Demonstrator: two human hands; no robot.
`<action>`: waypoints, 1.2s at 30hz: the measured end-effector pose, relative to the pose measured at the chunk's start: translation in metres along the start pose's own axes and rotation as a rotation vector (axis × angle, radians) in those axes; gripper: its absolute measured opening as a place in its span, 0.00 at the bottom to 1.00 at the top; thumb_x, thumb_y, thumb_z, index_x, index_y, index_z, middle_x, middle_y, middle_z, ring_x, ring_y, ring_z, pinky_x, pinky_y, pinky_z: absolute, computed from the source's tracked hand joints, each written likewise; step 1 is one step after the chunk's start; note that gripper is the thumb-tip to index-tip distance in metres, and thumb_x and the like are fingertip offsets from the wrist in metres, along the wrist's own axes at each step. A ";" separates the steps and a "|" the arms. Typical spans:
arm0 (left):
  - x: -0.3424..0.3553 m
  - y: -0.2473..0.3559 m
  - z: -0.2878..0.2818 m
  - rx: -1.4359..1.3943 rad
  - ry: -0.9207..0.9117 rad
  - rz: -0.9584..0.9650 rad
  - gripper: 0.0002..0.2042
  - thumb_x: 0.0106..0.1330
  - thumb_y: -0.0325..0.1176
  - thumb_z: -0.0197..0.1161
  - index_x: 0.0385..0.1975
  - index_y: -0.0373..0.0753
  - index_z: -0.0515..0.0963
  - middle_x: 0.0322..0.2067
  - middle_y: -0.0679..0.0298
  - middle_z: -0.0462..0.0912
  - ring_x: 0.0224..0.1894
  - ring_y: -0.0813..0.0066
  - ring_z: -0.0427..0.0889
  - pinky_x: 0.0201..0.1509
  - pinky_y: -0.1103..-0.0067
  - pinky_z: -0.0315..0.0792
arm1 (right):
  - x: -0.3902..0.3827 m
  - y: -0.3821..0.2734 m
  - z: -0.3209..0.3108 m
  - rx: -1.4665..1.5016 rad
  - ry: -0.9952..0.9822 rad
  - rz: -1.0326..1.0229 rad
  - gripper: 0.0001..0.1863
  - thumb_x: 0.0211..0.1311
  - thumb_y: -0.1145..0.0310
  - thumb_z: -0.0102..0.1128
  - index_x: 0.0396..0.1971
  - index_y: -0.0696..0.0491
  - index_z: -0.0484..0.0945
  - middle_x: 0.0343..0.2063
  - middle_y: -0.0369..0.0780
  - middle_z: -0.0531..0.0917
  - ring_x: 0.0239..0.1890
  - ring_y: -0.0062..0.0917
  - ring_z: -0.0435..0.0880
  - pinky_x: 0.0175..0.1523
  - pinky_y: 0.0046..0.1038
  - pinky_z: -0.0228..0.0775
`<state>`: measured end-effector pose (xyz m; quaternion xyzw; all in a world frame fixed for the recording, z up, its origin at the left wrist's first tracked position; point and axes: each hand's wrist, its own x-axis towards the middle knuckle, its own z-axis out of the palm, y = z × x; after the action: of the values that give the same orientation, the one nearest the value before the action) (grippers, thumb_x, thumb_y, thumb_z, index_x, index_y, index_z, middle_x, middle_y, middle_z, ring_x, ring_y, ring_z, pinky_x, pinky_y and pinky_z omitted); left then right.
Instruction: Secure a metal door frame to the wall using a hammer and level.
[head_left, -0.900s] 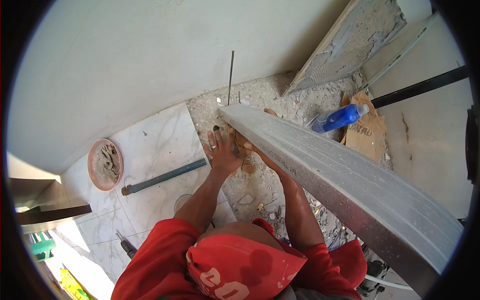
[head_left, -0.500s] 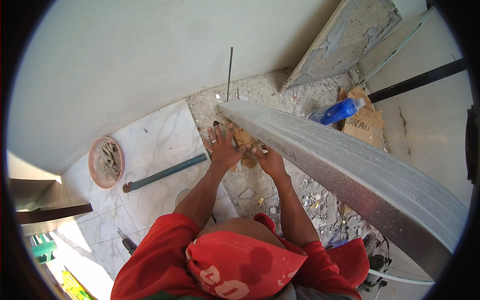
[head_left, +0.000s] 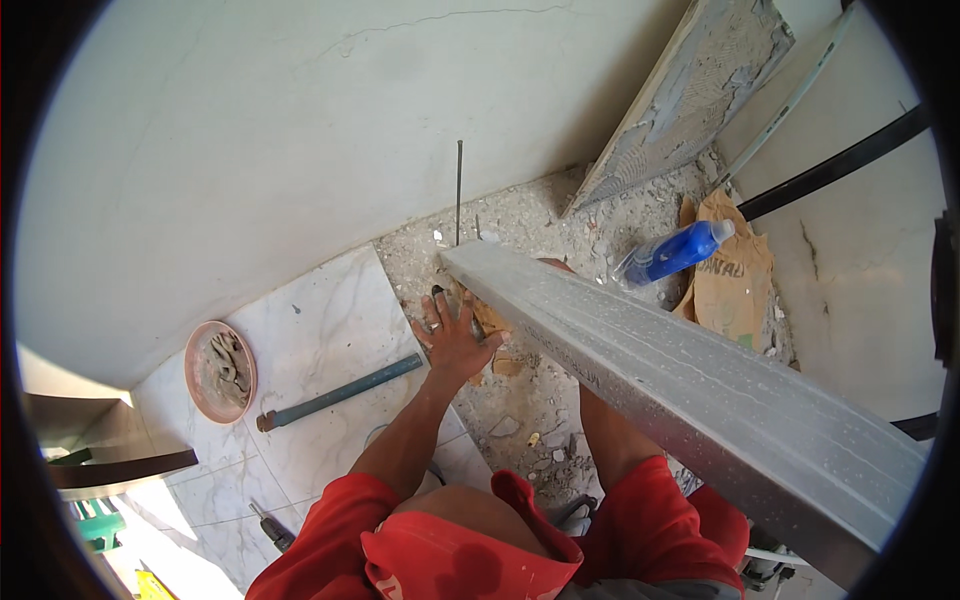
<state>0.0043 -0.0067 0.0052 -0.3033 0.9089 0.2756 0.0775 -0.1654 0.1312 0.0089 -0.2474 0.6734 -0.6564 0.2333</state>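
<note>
My left hand (head_left: 455, 342) is spread open, palm down, with a dark band on one fingertip, at the low end of a long silver-grey metal beam (head_left: 680, 370), beside brown crumbly material (head_left: 505, 365) on the broken floor. My right forearm (head_left: 610, 430) runs under the beam; only a small part of my right hand (head_left: 555, 263) seems to show past its far edge, so its fingers and grip are hidden. A thin upright rod (head_left: 459, 190) stands just beyond the beam's end. A blue-grey pipe (head_left: 340, 391) lies on the marble tiles left of my left hand.
A pink bowl of grey mix (head_left: 220, 370) and a drill (head_left: 275, 530) sit on the tiles. A mortar-backed panel (head_left: 680, 100) leans by the wall. A blue bottle (head_left: 670, 255) and torn brown paper (head_left: 740, 290) lie right of the beam, near a black bar (head_left: 840, 160).
My right hand, seen beside my left thumb half a second ago, has gone behind the beam. My left hand stays spread. The whole view has shifted, with the floor lower in frame.
</note>
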 end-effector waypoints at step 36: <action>0.001 -0.010 0.008 0.014 0.063 0.050 0.50 0.50 0.71 0.55 0.68 0.44 0.51 0.68 0.40 0.42 0.71 0.40 0.29 0.63 0.40 0.26 | -0.067 0.040 0.007 -0.106 0.445 0.462 0.04 0.62 0.72 0.52 0.32 0.57 0.70 0.21 0.36 0.74 0.18 0.19 0.73 0.21 0.22 0.66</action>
<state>0.0095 -0.0096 -0.0069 -0.2883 0.9201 0.2615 0.0438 -0.1108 0.1694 -0.0325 0.0496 0.7796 -0.5879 0.2100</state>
